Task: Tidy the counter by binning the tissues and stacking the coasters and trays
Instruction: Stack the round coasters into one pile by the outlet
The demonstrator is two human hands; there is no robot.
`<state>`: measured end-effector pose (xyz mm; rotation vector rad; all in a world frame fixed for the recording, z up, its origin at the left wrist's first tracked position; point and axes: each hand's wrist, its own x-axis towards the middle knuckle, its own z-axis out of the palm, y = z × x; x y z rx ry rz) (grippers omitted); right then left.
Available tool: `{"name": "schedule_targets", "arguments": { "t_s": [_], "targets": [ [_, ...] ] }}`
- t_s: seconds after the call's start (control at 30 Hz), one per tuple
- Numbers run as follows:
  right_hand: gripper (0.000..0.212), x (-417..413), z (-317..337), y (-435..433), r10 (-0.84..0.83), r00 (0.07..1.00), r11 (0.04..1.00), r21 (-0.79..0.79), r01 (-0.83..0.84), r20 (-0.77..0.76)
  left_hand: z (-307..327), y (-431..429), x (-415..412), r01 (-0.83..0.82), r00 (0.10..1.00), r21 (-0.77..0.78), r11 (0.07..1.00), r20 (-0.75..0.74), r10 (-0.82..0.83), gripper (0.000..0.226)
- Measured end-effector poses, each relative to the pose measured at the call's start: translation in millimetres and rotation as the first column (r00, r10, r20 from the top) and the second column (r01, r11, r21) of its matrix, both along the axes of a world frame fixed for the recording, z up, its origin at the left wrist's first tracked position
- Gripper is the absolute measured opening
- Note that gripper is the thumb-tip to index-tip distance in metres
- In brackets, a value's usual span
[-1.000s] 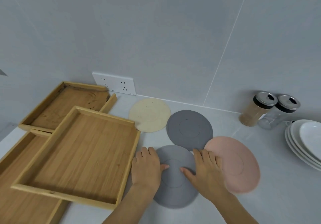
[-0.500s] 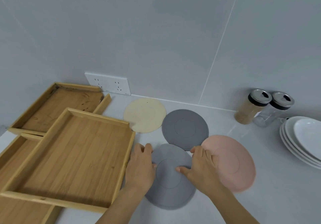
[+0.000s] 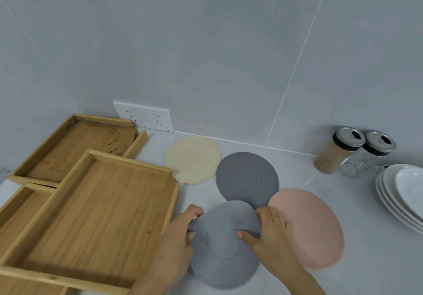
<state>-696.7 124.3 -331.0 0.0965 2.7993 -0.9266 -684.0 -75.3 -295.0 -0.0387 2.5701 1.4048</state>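
Several round coasters lie on the grey counter. The light grey coaster is nearest me; my left hand grips its left edge and my right hand pinches its upper right edge, so it bulges upward. Beside it lie a pink coaster, a dark grey coaster and a cream coaster. To the left, a wooden tray rests tilted over two other wooden trays, one at the back and one at the left edge.
Two lidded jars stand by the wall at the right. A stack of white plates sits at the right edge. A white wall socket is behind the trays.
Both hands went from lying flat on the light grey coaster to curling around its edges, and the coaster now bows upward. The view shifted slightly.
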Motion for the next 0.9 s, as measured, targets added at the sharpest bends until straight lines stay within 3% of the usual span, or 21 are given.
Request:
{"name": "schedule_targets", "arguments": {
  "t_s": [0.1,0.2,0.4,0.5,0.67,0.9],
  "targets": [
    [0.020,1,6,3,-0.032,0.999,0.954,-0.299,0.036,0.016,8,-1,-3,-0.071,0.996,0.083,0.994,-0.040,0.074,0.069],
    [0.019,-3,14,3,-0.096,0.993,0.928,-0.367,0.066,-0.065,14,-3,-10,-0.102,0.991,0.125,0.987,-0.078,0.112,0.078],
    [0.027,-45,51,-11,-0.246,0.958,0.833,-0.537,0.132,-0.147,31,-17,-52,-0.253,0.952,0.213,0.944,-0.121,0.283,0.037],
    [0.030,-80,71,-19,-0.270,0.941,0.830,-0.546,0.119,-0.205,47,-28,-88,-0.324,0.926,0.257,0.910,-0.109,0.361,0.027],
    [0.013,-138,86,-39,-0.250,0.942,0.838,-0.538,0.096,-0.222,68,-44,-149,-0.348,0.922,0.225,0.910,-0.097,0.376,0.013],
    [0.014,-188,64,-70,-0.208,0.962,0.883,-0.457,0.108,-0.175,45,-71,-208,-0.374,0.926,0.117,0.920,-0.009,0.378,0.014]
  ]
}}
